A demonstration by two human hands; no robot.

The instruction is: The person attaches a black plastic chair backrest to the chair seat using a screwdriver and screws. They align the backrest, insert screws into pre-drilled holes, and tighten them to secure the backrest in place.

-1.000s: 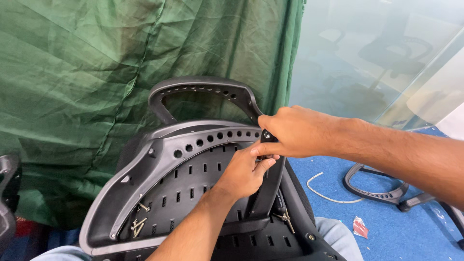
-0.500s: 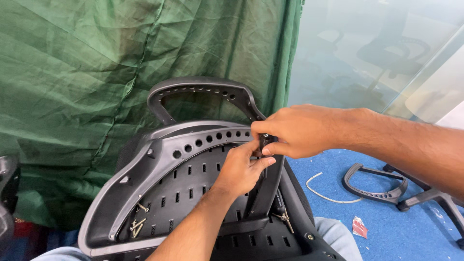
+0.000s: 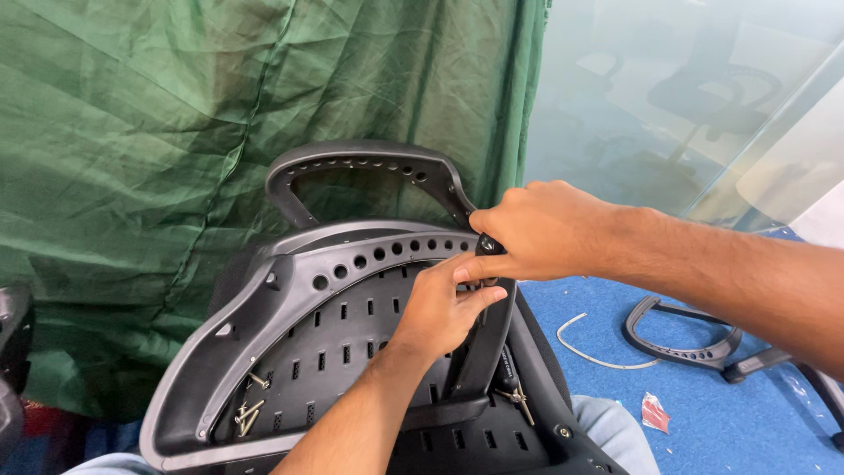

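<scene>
A black and grey plastic chair back (image 3: pixel 290 308) lies tilted across my lap, its perforated grey rim curving up to a black headrest loop (image 3: pixel 360 163). A black support bar (image 3: pixel 479 352) runs down its middle. My right hand (image 3: pixel 545 230) is closed around a small black knob at the top of that bar. My left hand (image 3: pixel 440 308) rests on the bar just below, fingers pinched against the same spot. What sits between the fingers is hidden.
Several loose screws (image 3: pixel 249 407) lie in the lower left of the chair shell, and more (image 3: pixel 514 391) beside the bar. A green cloth (image 3: pixel 176 132) hangs behind. On the blue floor lie a black armrest (image 3: pixel 686 339), a white cable tie (image 3: pixel 589 352) and a small red wrapper (image 3: pixel 655 412).
My right hand has shifted slightly left and up on the knob at the bar's top. My left hand has stayed on the bar below it.
</scene>
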